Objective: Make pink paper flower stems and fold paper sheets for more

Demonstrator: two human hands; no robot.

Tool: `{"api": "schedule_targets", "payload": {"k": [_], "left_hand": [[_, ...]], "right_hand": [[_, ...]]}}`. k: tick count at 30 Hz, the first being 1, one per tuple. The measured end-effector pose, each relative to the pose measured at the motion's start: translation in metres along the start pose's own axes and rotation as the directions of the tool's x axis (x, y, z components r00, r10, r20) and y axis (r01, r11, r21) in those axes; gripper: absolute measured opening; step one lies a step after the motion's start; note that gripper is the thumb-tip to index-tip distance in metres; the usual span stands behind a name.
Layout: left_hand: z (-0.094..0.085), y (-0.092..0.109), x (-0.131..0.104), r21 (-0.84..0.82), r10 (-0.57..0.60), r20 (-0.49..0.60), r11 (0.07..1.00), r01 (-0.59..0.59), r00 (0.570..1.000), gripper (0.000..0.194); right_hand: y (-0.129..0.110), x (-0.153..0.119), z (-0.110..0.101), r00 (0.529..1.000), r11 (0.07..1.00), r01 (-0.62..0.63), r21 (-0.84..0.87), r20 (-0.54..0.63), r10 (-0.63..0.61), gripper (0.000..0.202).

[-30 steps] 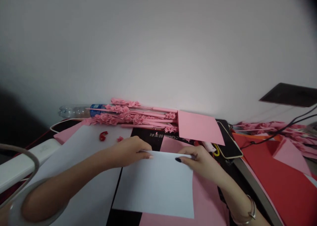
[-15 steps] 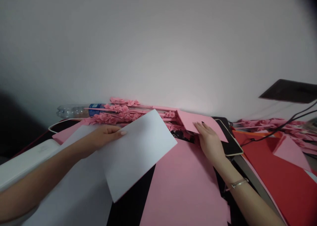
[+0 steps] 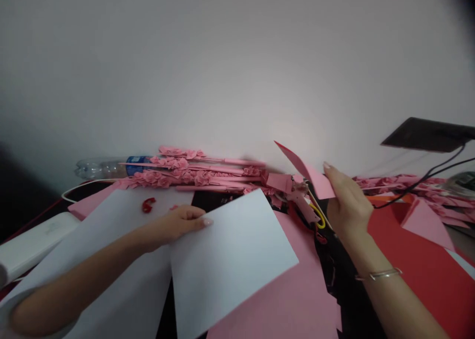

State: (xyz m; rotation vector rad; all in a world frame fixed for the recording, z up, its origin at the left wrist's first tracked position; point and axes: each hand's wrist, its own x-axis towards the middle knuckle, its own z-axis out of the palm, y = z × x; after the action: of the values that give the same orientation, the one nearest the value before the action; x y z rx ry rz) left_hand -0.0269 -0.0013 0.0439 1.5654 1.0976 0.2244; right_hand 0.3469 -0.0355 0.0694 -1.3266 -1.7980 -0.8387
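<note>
My left hand [image 3: 187, 221] pinches a white sheet of paper [image 3: 232, 262] by its upper left edge, thumb on top. The sheet is tilted above a large pink sheet [image 3: 285, 299] and partly covers it. At the right, my right hand [image 3: 347, 200] is closed around a small pink sheet of paper [image 3: 318, 179], which stands raised and bent. Beside that hand shows the thin pale edge of a dark flat thing, mostly hidden. Left of it lie small pink paper pieces and a yellow loop-shaped handle [image 3: 319, 216].
Pink paper flowers [image 3: 174, 163] lie along the wall, with a plastic bottle [image 3: 100, 169] behind them. A white device [image 3: 37, 245] sits at far left. Red paper [image 3: 408, 260] covers the right side. Black cables [image 3: 426, 175] hang from a dark panel [image 3: 426, 134].
My right hand has moved right and lifted the small pink sheet, uncovering clutter and the yellow handle. My left hand has brought the white sheet right and nearer, uncovering a red curled piece.
</note>
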Motion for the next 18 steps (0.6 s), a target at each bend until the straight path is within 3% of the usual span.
{"api": "schedule_targets", "payload": {"k": [3, 6, 8, 9, 11, 12, 13, 14, 15, 18], "left_hand": [[0.014, -0.004, 0.01, -0.074, 0.031, 0.129, 0.997, -0.021, 0.991, 0.043], [0.022, -0.006, 0.015, -0.082, 0.043, 0.181, 0.996, -0.028, 0.983, 0.044], [0.024, -0.007, 0.015, -0.089, 0.049, 0.191, 0.996, -0.033, 0.98, 0.043], [0.024, -0.007, 0.015, -0.088, 0.049, 0.187, 0.996, -0.033, 0.981, 0.043], [0.021, -0.008, 0.015, -0.082, 0.05, 0.164, 0.996, -0.037, 0.985, 0.04], [0.018, -0.008, 0.014, -0.076, 0.047, 0.15, 0.996, -0.036, 0.988, 0.039], [0.015, -0.008, 0.013, -0.072, 0.038, 0.135, 0.997, -0.029, 0.99, 0.038], [0.011, -0.009, 0.012, -0.071, 0.026, 0.123, 0.997, -0.017, 0.992, 0.036], [0.007, -0.009, 0.011, -0.076, 0.014, 0.109, 0.997, -0.005, 0.994, 0.035], [-0.004, -0.008, 0.006, -0.102, -0.027, 0.073, 0.994, 0.034, 0.997, 0.034]], "right_hand": [[0.005, -0.004, 0.022, 0.974, 0.999, 0.045, 0.005, 0.221, -0.045, 0.044], [0.001, -0.011, 0.037, 0.833, 1.0, 0.005, -0.007, 0.553, 0.0, 0.04], [-0.003, -0.016, 0.037, 0.735, 0.999, -0.037, 0.001, 0.678, 0.027, 0.04], [-0.005, -0.018, 0.032, 0.707, 0.998, -0.063, 0.015, 0.706, 0.034, 0.043], [-0.008, -0.02, 0.015, 0.704, 0.987, -0.158, 0.034, 0.705, 0.089, 0.049], [-0.009, -0.021, 0.003, 0.713, 0.971, -0.239, 0.028, 0.684, 0.156, 0.048], [-0.011, -0.022, -0.011, 0.71, 0.93, -0.367, -0.034, 0.635, 0.303, 0.042], [-0.012, -0.024, -0.024, 0.645, 0.857, -0.498, -0.132, 0.605, 0.467, 0.033], [-0.015, -0.027, -0.036, 0.547, 0.79, -0.577, -0.207, 0.62, 0.562, 0.029], [-0.028, -0.045, -0.06, 0.184, 0.681, -0.654, -0.331, 0.803, 0.567, 0.036]]}}
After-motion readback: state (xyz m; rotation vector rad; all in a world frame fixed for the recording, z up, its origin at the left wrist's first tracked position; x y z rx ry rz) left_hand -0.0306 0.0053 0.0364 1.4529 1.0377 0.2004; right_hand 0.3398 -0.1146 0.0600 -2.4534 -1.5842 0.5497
